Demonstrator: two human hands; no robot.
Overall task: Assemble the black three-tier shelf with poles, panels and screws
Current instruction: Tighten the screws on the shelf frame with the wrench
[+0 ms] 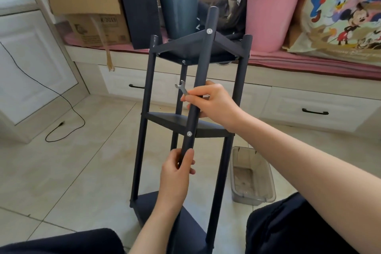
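Observation:
The black three-tier shelf stands tilted on the tiled floor between my knees, with top panel, middle panel and bottom panel fixed between poles. The nearest pole shows two silver screw heads, one at the top panel and one at the middle panel. My left hand grips this pole low down. My right hand wraps around the same pole higher up and also pinches a small silver wrench that points up and left.
A clear plastic tray lies on the floor to the right of the shelf. Behind stand a dark bin, a pink bucket, a cardboard box and a black panel on a cushioned bench. A black cable trails at left.

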